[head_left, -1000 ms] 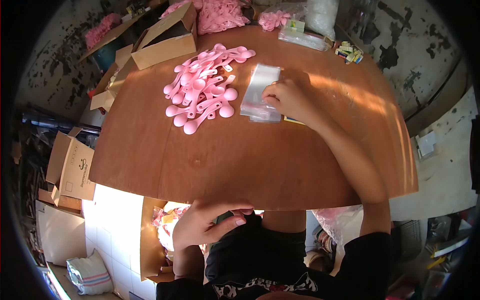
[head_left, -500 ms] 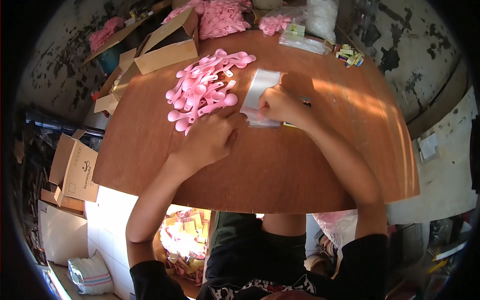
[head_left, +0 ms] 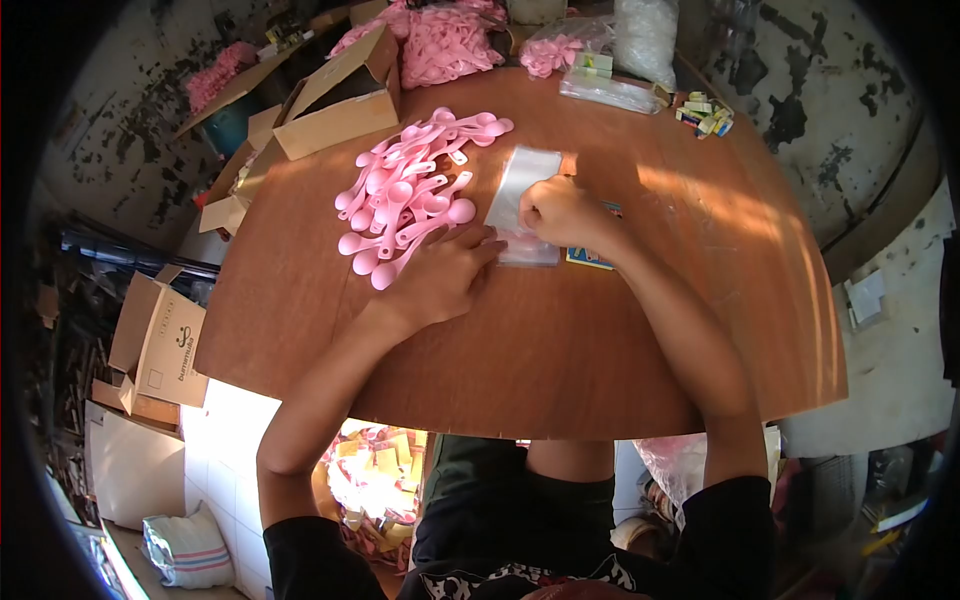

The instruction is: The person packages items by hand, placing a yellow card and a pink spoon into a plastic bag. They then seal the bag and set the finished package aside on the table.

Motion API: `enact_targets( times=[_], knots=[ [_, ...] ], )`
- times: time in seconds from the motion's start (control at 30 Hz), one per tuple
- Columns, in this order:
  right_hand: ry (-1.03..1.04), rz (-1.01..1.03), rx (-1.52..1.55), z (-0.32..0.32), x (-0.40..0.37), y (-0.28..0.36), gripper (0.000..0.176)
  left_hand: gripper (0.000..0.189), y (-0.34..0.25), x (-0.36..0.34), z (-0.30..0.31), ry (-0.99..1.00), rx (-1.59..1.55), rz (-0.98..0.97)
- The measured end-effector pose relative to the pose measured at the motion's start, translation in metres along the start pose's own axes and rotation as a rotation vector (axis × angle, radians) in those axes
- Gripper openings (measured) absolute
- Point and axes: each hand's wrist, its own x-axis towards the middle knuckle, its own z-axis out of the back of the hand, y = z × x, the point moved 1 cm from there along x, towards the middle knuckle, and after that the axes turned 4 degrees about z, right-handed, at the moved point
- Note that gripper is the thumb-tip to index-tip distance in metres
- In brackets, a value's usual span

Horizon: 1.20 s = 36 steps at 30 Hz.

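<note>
Pink plastic spoons (head_left: 400, 195) lie in a loose pile on the brown table, left of a stack of clear plastic bags (head_left: 522, 180). My left hand (head_left: 440, 272) is at the pile's lower right, fingers bent and reaching to the lower left edge of the bags; what its fingertips hold, if anything, is hidden. My right hand (head_left: 565, 210) is curled into a fist over the right side of the bags, and its grip is too small to make out. Beside its wrist lies a small blue and yellow box (head_left: 590, 258), partly covered by the forearm.
An open cardboard box (head_left: 335, 120) stands at the table's back left. Behind are bags of pink spoons (head_left: 448, 45) and a clear plastic roll (head_left: 645, 40). Small yellow boxes (head_left: 705, 116) lie at the back right. The table (head_left: 560, 350) ends in a curved edge near my body.
The view has shifted slightly. My left hand's fingers have extended toward the bags. More of the small blue and yellow box shows beside my right wrist.
</note>
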Motion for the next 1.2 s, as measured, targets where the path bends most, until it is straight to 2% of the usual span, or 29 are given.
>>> enact_targets(
  times=[0.07,0.13,0.17,0.23,0.37,0.4,0.43,0.47,0.5,0.53,0.57,0.6,0.63,0.7,0.73,0.77,0.8,0.83,0.9,0.97,1.03,1.2],
  knots=[
    [-0.058,0.016,0.07,0.004,-0.001,-0.005,0.014,0.043,0.004,-0.001,-0.006,0.073,0.067,-0.003],
    [-0.096,-0.12,0.182,0.024,0.003,-0.004,0.012,0.043,0.005,-0.001,-0.006,0.072,0.081,-0.009],
    [-0.095,-0.119,0.183,0.033,0.002,0.002,0.012,0.044,0.005,-0.001,-0.006,0.068,0.09,-0.015],
    [-0.429,0.034,0.026,0.06,-0.005,0.023,0.012,0.043,0.003,0.001,-0.002,0.055,0.086,-0.018],
    [-0.386,0.216,-0.111,0.082,-0.025,0.055,0.008,0.043,-0.001,0.0,0.002,0.033,0.107,0.049],
    [-0.274,0.251,-0.201,0.082,-0.036,0.065,0.007,0.043,-0.01,-0.001,0.006,0.028,0.108,0.053],
    [-0.161,0.283,-0.291,0.079,-0.047,0.073,0.006,0.043,-0.025,-0.001,0.017,-0.141,0.075,0.075],
    [-0.14,0.299,-0.22,0.075,-0.055,0.083,0.007,0.043,-0.037,-0.004,0.027,-0.309,0.042,0.096],
    [-0.119,0.313,-0.148,0.069,-0.062,0.092,0.007,0.043,-0.047,-0.009,0.037,-0.307,0.042,0.099],
    [-0.121,0.319,0.043,0.063,-0.069,0.098,0.009,0.042,-0.057,-0.014,0.044,-0.231,-0.065,0.03],
    [-0.118,0.319,0.047,0.061,-0.076,0.104,0.009,0.041,-0.063,-0.02,0.046,-0.154,-0.173,-0.037],
    [-0.093,0.302,0.195,0.062,-0.082,0.111,0.01,0.035,-0.06,-0.028,0.04,-0.169,-0.305,-0.084],
    [-0.068,0.281,0.341,0.065,-0.086,0.116,0.011,0.035,-0.06,-0.038,0.038,-0.168,-0.311,-0.079],
    [-0.079,0.265,0.425,0.071,-0.091,0.116,0.011,0.029,-0.058,-0.059,0.035,-0.151,-0.634,0.036],
    [-0.118,0.233,0.298,0.074,-0.092,0.107,0.011,0.021,-0.061,-0.064,0.041,-0.215,-0.592,0.029],
    [-0.155,0.2,0.168,0.077,-0.095,0.097,0.012,0.021,-0.066,-0.071,0.043,-0.209,-0.602,0.027],
    [-0.132,0.116,0.037,0.074,-0.098,0.082,0.016,0.019,-0.069,-0.08,0.042,-0.253,-0.895,0.241],
    [-0.126,0.108,0.031,0.066,-0.104,0.067,0.016,0.017,-0.069,-0.085,0.04,-0.292,-1.185,0.463],
    [-0.148,0.011,-0.186,0.052,-0.113,0.044,0.021,0.015,-0.065,-0.089,0.035,-0.371,-1.164,0.388],
    [-0.137,-0.008,-0.106,0.047,-0.117,0.037,0.021,0.017,-0.063,-0.09,0.031,-0.383,-1.223,0.462],
    [-0.115,-0.08,-0.085,0.046,-0.119,0.037,0.021,0.018,-0.067,-0.086,0.028,-0.388,-1.285,0.438],
    [-0.162,-0.023,-0.119,0.049,-0.121,0.044,0.018,0.018,-0.069,-0.082,0.024,-0.43,-1.327,0.512]
  ],
)
